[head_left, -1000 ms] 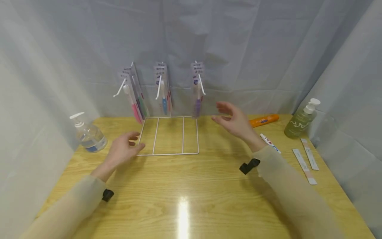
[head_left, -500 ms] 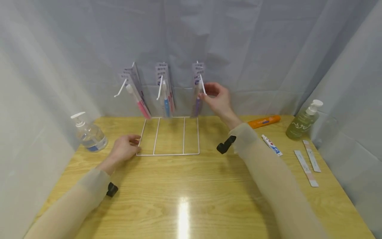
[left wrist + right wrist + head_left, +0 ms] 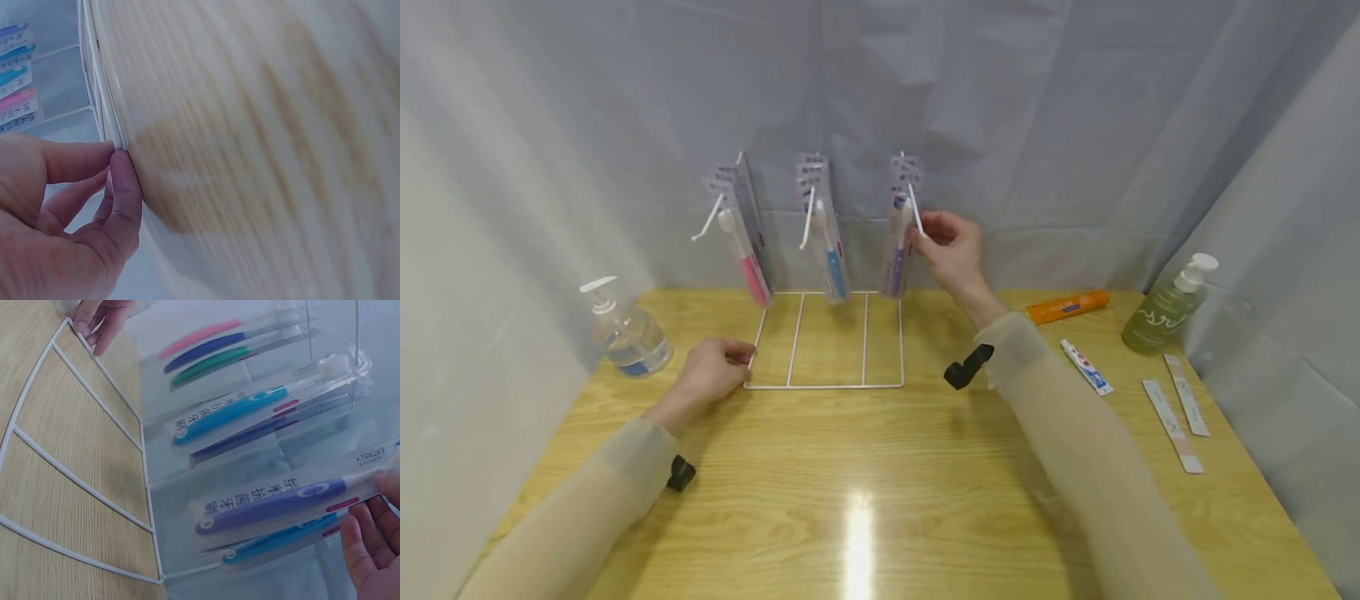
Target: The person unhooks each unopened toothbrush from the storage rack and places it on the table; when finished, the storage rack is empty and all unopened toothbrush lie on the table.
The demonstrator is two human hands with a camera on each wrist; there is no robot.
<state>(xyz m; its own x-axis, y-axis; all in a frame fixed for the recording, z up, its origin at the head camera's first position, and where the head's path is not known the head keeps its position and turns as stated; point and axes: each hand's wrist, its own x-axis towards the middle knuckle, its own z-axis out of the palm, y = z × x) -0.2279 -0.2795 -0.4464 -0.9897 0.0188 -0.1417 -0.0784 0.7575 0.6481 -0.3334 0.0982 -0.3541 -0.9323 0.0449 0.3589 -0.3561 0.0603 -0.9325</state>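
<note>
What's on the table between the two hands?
In the head view, the white wire rack base lies between them; the left hand pinches its corner, and the right hand is up at the purple toothbrush pack.

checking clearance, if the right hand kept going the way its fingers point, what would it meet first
Likely the purple toothbrush pack hanging on the rack's right hook: the right hand already has fingertips at it. Beyond that hangs the grey curtain; depth is unclear.

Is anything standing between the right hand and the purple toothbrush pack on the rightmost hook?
Nothing visible. The right hand is already at the purple toothbrush pack, fingers on its upper edge by the hook. The neighbouring blue pack hangs apart, to its left.
</note>
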